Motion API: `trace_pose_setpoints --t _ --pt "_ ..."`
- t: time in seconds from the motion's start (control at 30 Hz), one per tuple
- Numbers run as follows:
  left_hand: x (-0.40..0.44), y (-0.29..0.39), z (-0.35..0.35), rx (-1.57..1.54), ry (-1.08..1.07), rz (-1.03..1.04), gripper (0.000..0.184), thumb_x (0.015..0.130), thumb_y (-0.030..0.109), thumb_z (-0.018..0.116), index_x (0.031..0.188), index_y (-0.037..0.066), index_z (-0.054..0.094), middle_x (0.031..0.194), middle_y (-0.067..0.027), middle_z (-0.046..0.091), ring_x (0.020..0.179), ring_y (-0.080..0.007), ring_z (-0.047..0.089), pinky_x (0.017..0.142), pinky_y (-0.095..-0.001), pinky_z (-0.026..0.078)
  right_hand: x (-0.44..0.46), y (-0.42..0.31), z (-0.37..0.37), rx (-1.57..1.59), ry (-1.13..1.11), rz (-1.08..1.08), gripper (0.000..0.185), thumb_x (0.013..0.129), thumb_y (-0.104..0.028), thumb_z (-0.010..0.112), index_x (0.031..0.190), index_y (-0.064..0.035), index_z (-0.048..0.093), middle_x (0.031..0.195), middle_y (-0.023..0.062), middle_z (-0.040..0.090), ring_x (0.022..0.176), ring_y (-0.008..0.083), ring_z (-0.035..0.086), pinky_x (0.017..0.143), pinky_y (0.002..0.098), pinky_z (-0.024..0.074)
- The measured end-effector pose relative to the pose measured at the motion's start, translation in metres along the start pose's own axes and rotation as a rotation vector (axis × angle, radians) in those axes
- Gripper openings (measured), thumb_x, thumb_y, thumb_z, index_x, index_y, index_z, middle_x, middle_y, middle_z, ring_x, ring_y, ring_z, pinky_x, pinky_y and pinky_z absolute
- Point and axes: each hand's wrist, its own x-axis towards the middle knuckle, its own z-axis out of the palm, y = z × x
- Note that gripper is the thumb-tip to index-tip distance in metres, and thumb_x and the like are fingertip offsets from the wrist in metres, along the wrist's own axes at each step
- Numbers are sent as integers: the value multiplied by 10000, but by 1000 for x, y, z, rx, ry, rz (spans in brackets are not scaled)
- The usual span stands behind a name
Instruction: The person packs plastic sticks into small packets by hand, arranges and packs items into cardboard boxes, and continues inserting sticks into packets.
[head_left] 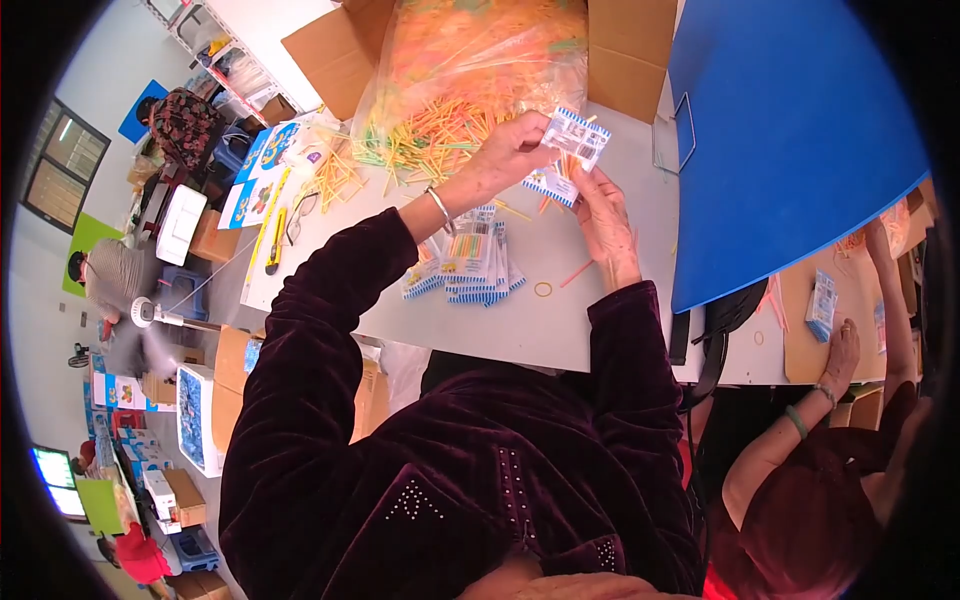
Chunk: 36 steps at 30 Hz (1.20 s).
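Blue panel stands right; yellow knife lies left of stacked packets.

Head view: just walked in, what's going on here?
A person holds a blue-and-white printed packet up over the white table, left grip at its left side and right grip at its lower right. More packets lie in an overlapping pile nearer the body. Beyond, loose coloured sticks spread by a clear plastic bag. To the right, past a blue panel, a co-worker's hand rests near similar packets.
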Motion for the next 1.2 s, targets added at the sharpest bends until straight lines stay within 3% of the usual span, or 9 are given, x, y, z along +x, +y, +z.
trace_pose_setpoints --t 0.13,0.2,0.33,0.4,0.53,0.6,0.77,0.93,1.2 --pt "-3 4 -3 -50 -77 -43 269 843 92 592 1097 24 531 966 -16 605 892 -81 550 783 -228 441 -1 1 -1 -255 28 29 259 853 -161 615 1064 -11 603 974 30 630 854 83 565 794 245 442" --pt "-3 3 -5 -41 -74 -52 266 841 83 590 1094 23 532 972 -16 602 899 -81 550 786 -229 442 -7 -6 8 -212 99 -4 168 823 -131 642 947 -18 655 812 6 632 697 49 543 637 198 435" --pt "-3 -5 -5 -59 -113 -43 254 835 55 577 1082 16 534 984 -19 594 906 -83 553 790 -238 445 -4 0 1 -249 80 15 224 829 -143 638 1009 -10 636 905 24 644 788 73 563 752 224 438" --pt "-3 -8 -3 -46 -84 -24 249 833 48 571 1077 15 533 980 -20 592 904 -85 553 792 -242 446 -3 0 1 -394 57 23 191 821 -134 643 957 0 647 814 14 631 693 54 545 630 205 451" --pt "-4 1 2 -23 30 -40 251 827 29 562 1073 6 520 974 -26 586 900 -90 553 795 -244 448 -4 0 5 -563 38 29 202 826 -143 638 974 -5 640 829 11 627 687 54 542 623 200 448" --pt "-4 -3 1 -28 35 -26 265 825 29 565 1083 7 509 980 -31 584 902 -93 554 798 -246 449 -6 -4 8 -304 45 86 213 835 -149 628 999 -13 633 823 -1 620 677 43 514 631 189 426" --pt "-8 -12 6 -46 65 -17 301 826 41 570 1111 9 479 1008 -39 574 915 -95 550 818 -258 449 -5 -2 1 -304 27 79 233 845 -148 619 1038 -18 620 864 3 626 734 51 539 690 207 436" --pt "-9 2 0 -87 -96 21 321 848 120 600 1130 18 485 1043 -33 566 962 -104 543 861 -261 436 -6 -6 -1 -391 -29 26 256 844 -139 621 1067 -15 611 910 9 638 786 58 564 729 214 447" --pt "4 19 -15 7 -30 72 233 862 156 595 1050 21 572 977 -13 591 881 -88 567 786 -231 462 -13 -11 13 -505 -44 138 197 828 -138 611 952 6 663 774 13 631 666 56 532 628 200 425"
